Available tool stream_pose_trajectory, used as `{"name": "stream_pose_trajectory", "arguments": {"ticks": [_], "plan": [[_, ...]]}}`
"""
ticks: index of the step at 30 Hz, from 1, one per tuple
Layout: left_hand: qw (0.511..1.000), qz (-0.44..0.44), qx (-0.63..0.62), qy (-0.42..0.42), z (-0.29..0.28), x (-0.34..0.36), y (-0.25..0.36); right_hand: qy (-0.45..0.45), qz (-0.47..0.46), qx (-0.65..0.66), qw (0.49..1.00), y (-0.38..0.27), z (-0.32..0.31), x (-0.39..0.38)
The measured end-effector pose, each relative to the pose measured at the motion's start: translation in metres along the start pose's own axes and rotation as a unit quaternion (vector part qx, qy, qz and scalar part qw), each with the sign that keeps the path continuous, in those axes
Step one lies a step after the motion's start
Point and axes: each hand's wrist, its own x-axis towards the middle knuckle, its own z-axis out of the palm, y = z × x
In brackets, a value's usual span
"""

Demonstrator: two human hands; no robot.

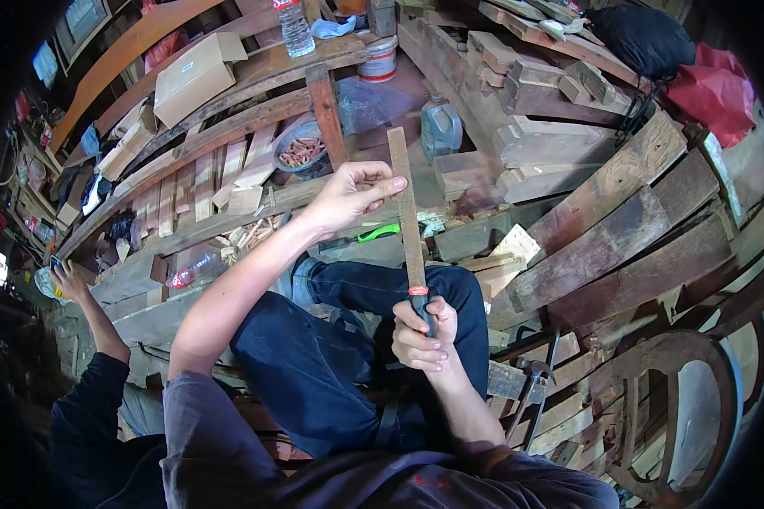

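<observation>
One long file [409, 216], right hand [423, 332] gripping its handle, left hand [352, 193] pinching its blade

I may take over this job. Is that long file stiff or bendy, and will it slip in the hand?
Probably stiff: the file stays straight between the right hand on its handle and the left hand near its tip. Likely heavy for its slimness, looking like metal. The dark handle probably limits slipping.

Cluttered wkshop, stacked timber [620, 229] everywhere
</observation>
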Motion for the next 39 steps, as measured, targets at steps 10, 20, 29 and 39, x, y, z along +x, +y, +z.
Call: {"name": "stream_pose_trajectory", "arguments": {"ticks": [10, 20, 29, 39], "plan": [[0.992, 0.077, 0.045, 0.094, -0.004, -0.009, 0.0, 0.291, -0.11, -0.309, 0.899, 0.011, -0.002, 0.004], [0.969, -0.002, 0.23, 0.085, -0.008, -0.009, 0.012, 0.369, -0.157, -0.394, 0.827, 0.026, 0.014, 0.004], [0.968, -0.102, 0.171, 0.155, -0.083, -0.014, 0.017, 0.458, -0.068, -0.8, 0.381, 0.009, -0.032, 0.001], [0.814, -0.119, 0.334, 0.46, -0.236, -0.097, -0.263, 0.365, 0.2, -0.906, 0.073, -0.037, -0.206, 0.01]]}}
